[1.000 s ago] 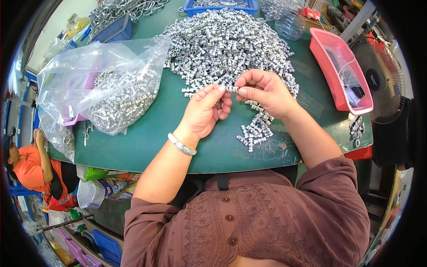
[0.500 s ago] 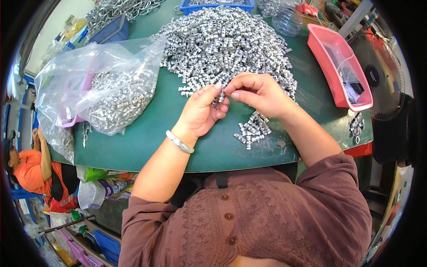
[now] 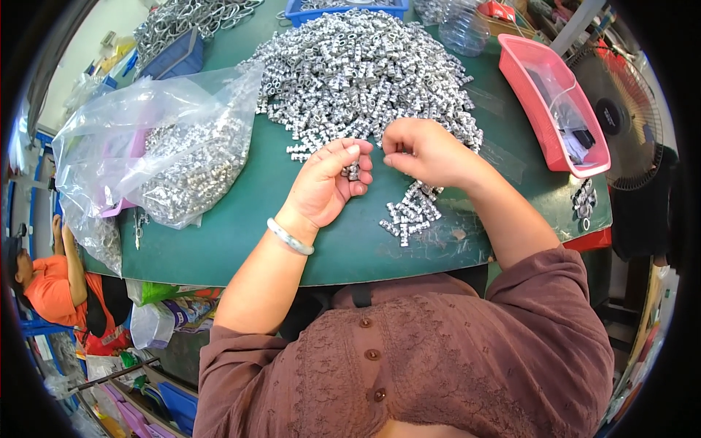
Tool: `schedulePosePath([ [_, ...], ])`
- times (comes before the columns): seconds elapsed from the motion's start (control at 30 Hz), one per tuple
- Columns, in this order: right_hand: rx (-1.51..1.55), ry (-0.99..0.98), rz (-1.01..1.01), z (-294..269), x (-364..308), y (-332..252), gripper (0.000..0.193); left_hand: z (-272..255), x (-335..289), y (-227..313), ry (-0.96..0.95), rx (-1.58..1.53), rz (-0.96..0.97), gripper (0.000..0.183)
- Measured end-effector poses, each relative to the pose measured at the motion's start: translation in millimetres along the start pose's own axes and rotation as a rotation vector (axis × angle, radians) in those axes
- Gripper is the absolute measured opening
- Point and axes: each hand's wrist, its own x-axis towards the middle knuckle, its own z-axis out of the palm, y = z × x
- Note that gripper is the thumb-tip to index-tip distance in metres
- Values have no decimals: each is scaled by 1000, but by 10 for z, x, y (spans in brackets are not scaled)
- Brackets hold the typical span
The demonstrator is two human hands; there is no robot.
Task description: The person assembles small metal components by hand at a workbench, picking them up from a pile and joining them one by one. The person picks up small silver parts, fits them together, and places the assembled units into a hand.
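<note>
My left hand [image 3: 321,184], with a pale bangle [image 3: 290,236] at its wrist, is curled palm up around a few small silver metal fittings [image 3: 353,172]. A little to the right, my right hand [image 3: 429,155] has its thumb and fingers bent together at the front edge of a big heap of similar ribbed silver fittings [image 3: 365,73]. Whether anything sits between those fingertips is hidden. Below the right hand, a smaller cluster of fittings [image 3: 409,215] lies on the green tabletop [image 3: 328,266].
At left, a clear plastic bag [image 3: 197,171] holds many small metal parts over a purple tray. Blue bins [image 3: 175,58] stand behind. On the right are a pink basket [image 3: 515,80], a fan [image 3: 613,120] and some loose rings [image 3: 584,204]. A person in orange [image 3: 55,281] is at far left.
My hands have come apart slightly; the right fingertips have drawn away from the left hand toward the right. The left fingers still curl around the fittings. The whole view has shifted a little.
</note>
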Motion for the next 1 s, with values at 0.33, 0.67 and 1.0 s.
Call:
schedulePosePath([
  [0.33,1222,158,489,-34,43,-129,14,72,-60,-16,-9,103,-51,14],
  [0.67,1361,144,556,17,57,-156,11,85,-85,4,-45,89,37,11],
  [1.0,1286,158,512,14,46,-192,12,71,-71,-3,-24,117,98,6],
])
